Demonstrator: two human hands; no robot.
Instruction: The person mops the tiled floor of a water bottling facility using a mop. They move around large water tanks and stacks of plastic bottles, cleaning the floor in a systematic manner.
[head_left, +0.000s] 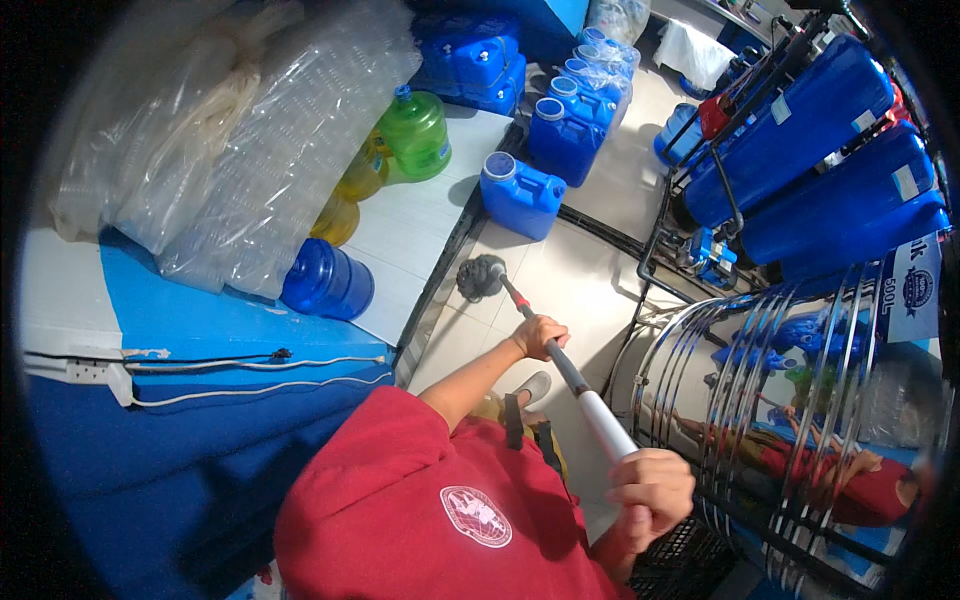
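A long-handled mop (599, 421) slants from my chest down to the floor. My left hand (541, 337) grips the dark part of its handle midway, just above a red collar. My right hand (651, 491) is closed round the thick white upper end. The dark grey mop head (480, 278) rests on the pale floor tiles (540, 281), close to the black edge of a white platform (409, 277). Just beyond the mop head stands a blue plastic jerrycan (523, 196) with a whitish cap.
Green (417, 136) and blue (328, 280) water bottles are on the platform, beside bagged clear bottles (262, 157). Several blue jerrycans (568, 139) stand in a row ahead. At right are a shiny ribbed steel tank (757, 390), black pipes and tall blue cylinders (795, 127).
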